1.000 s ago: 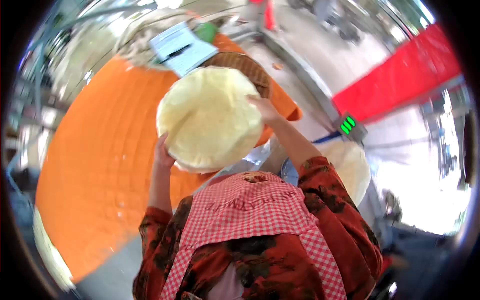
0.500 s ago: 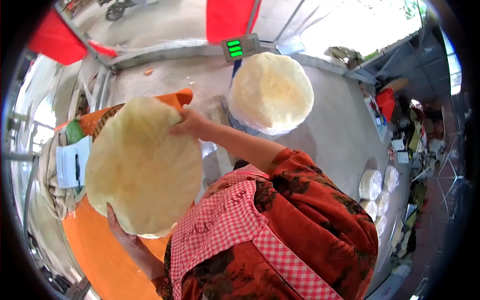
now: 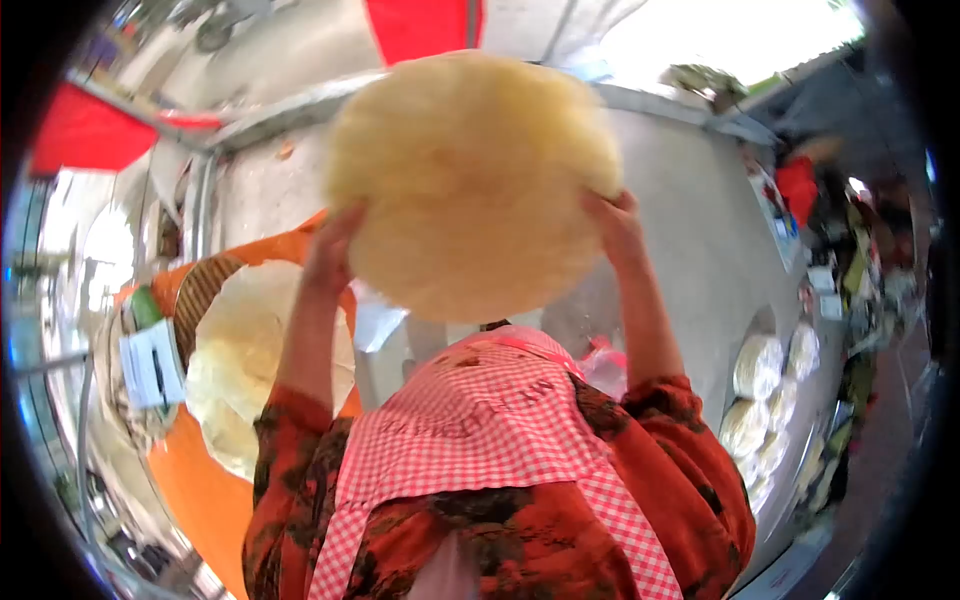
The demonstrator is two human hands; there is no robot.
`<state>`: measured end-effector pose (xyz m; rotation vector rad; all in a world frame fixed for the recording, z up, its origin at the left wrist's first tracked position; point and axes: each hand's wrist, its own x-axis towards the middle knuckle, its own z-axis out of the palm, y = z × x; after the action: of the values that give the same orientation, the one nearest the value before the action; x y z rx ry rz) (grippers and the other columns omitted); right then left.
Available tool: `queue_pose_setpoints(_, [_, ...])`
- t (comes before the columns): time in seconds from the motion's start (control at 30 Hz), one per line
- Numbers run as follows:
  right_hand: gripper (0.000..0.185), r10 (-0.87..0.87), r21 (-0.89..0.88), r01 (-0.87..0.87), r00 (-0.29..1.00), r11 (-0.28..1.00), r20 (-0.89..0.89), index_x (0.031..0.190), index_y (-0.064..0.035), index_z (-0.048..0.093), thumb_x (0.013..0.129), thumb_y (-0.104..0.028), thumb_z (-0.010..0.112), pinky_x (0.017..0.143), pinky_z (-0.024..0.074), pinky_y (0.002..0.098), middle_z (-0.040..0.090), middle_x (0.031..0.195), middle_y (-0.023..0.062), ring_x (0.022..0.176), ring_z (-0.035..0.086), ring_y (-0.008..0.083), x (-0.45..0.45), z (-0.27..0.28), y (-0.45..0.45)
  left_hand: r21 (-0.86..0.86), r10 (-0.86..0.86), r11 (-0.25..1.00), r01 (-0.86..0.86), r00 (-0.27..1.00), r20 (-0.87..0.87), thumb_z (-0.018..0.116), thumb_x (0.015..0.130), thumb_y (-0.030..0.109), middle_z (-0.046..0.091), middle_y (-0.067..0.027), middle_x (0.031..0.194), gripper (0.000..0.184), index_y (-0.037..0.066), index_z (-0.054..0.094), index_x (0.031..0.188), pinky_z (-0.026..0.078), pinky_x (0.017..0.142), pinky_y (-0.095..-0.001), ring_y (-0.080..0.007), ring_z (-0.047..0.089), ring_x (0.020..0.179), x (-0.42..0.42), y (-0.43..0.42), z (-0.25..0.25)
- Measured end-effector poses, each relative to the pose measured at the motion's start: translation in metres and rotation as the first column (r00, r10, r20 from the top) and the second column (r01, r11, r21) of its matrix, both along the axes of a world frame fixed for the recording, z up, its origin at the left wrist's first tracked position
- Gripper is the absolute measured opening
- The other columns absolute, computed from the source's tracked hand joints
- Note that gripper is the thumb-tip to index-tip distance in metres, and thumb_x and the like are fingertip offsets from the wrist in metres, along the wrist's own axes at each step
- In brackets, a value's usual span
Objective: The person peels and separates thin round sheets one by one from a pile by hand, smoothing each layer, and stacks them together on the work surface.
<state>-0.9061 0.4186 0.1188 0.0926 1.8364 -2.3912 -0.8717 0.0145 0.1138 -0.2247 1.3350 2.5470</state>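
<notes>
A large round pale-yellow sheet [image 3: 475, 190], blurred by motion, is held up in front of me between both hands. My left hand [image 3: 332, 248] grips its left edge, and my right hand [image 3: 614, 225] grips its right edge. Another pale, translucent sheet [image 3: 235, 350] lies at the left on the orange cover [image 3: 195, 500], beside a brown woven basket [image 3: 205, 295]. The scale display and the round stack seen earlier are hidden behind the raised sheet.
White papers [image 3: 152, 365] with a dark pen lie at the far left. Several wrapped white bundles [image 3: 757, 368] stand on the floor at the right. Red panels [image 3: 95, 130] hang at the back, and mixed items line the right side.
Both hands have carried a round sheet from over the orange cover to the middle, above where the stack stood. The view has swung right from the orange cover, and a sheet now shows beside the basket.
</notes>
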Motion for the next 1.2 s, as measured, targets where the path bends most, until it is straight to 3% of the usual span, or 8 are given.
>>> queue_pose_setpoints(0.1, [0.034, -0.086, 0.012, 0.086, 0.989, 0.996, 0.122, 0.115, 0.0027, 0.059, 0.084, -0.011, 0.065, 0.079, 0.0524, 0.031, 0.066, 0.102, 0.0075, 0.088, 0.065, 0.0173, -0.013, -0.038, 0.036, 0.075, -0.209, 0.977, 0.2, 0.968, 0.142, 0.062, 0.09, 0.021, 0.063, -0.0069, 0.112, 0.04, 0.001, 0.055, 0.123, 0.054, 0.08, -0.0338, -0.0189, 0.063, 0.097, -0.048, 0.027, -0.09])
queue_pose_setpoints(0.23, [0.034, -0.102, 0.143, 0.06, 0.947, 0.988, 0.306, 0.115, 0.0025, 0.058, 0.084, -0.009, 0.065, 0.077, 0.0523, 0.0303, 0.066, 0.102, 0.0075, 0.087, 0.065, 0.0168, -0.025, -0.19, 0.104, -0.264, 0.091, 0.965, 0.005, 0.933, 0.349, 0.062, 0.087, 0.012, 0.065, -0.0053, 0.104, 0.036, 0.005, 0.056, 0.121, 0.054, 0.069, -0.0327, -0.017, 0.064, 0.088, -0.054, 0.101, -0.145])
queue_pose_setpoints(0.4, [0.033, -0.157, 0.08, 0.138, 0.926, 0.987, 0.344, 0.113, 0.0032, 0.06, 0.084, -0.012, 0.067, 0.074, 0.0491, 0.0275, 0.065, 0.099, 0.0037, 0.084, 0.061, 0.0123, -0.027, -0.172, 0.1, -0.233, 0.094, 0.972, -0.007, 0.927, 0.363, 0.058, 0.086, 0.004, 0.06, -0.0112, 0.118, 0.043, 0.0, 0.047, 0.127, 0.053, 0.086, -0.035, -0.0223, 0.062, 0.103, -0.052, 0.106, -0.154])
queue_pose_setpoints(0.8, [0.03, -0.264, 0.218, 0.208, 0.926, 0.953, 0.27, 0.109, 0.0021, 0.061, 0.085, -0.013, 0.068, 0.071, 0.0497, 0.0238, 0.066, 0.094, 0.0031, 0.08, 0.062, 0.011, -0.058, -0.162, 0.091, -0.208, 0.072, 0.978, 0.003, 0.931, 0.357, 0.06, 0.085, 0.01, 0.063, -0.0076, 0.107, 0.044, 0.001, 0.048, 0.127, 0.052, 0.078, -0.0327, -0.0186, 0.062, 0.087, -0.063, 0.111, -0.138])
queue_pose_setpoints(0.9, [0.047, -0.342, 0.515, 0.178, 0.907, 0.839, 0.244, 0.122, -0.0007, 0.053, 0.086, -0.027, 0.067, 0.08, 0.049, 0.0324, 0.062, 0.11, 0.0074, 0.098, 0.059, 0.0136, -0.06, -0.159, 0.096, -0.496, 0.051, 0.861, 0.11, 0.952, 0.3, 0.063, 0.086, 0.018, 0.059, -0.0088, 0.113, 0.049, 0.001, 0.046, 0.128, 0.051, 0.073, -0.031, -0.0174, 0.059, 0.085, -0.059, 0.098, -0.16])
queue_pose_setpoints(1.0, [0.071, -0.597, 0.509, 0.483, 0.798, 0.713, 0.078, 0.138, -0.0059, 0.037, 0.086, -0.047, 0.062, 0.096, 0.0393, 0.0468, 0.046, 0.135, 0.012, 0.123, 0.044, 0.0211, -0.043, -0.152, 0.099, -0.728, 0.224, 0.668, -0.157, 0.975, -0.005, 0.063, 0.085, 0.022, 0.047, -0.0186, 0.133, 0.062, -0.002, 0.037, 0.135, 0.041, 0.097, -0.0424, -0.0299, 0.048, 0.12, -0.061, 0.096, -0.106])
queue_pose_setpoints(1.1, [0.081, -0.655, 0.35, 0.555, 0.622, 0.755, 0.428, 0.145, -0.0121, 0.025, 0.086, -0.062, 0.05, 0.105, 0.0206, 0.059, 0.026, 0.149, 0.013, 0.137, 0.024, 0.0295, -0.018, -0.121, 0.068, -0.861, -0.099, 0.173, -0.478, 0.861, -0.498, 0.066, 0.084, 0.032, 0.036, -0.024, 0.14, 0.075, -0.001, 0.029, 0.14, 0.034, 0.104, -0.0467, -0.039, 0.038, 0.128, -0.081, 0.08, -0.109])
queue_pose_setpoints(1.2, [0.078, -0.69, 0.338, 0.621, 0.502, 0.707, 0.522, 0.143, -0.01, 0.028, 0.088, -0.062, 0.046, 0.107, 0.0189, 0.0589, 0.025, 0.149, 0.0163, 0.138, 0.024, 0.0323, -0.009, -0.122, 0.054, -0.833, -0.06, 0.248, -0.494, 0.851, -0.522, 0.065, 0.085, 0.03, 0.034, -0.0269, 0.139, 0.073, -0.001, 0.029, 0.14, 0.03, 0.107, -0.0479, -0.0446, 0.034, 0.127, -0.089, 0.083, -0.098])
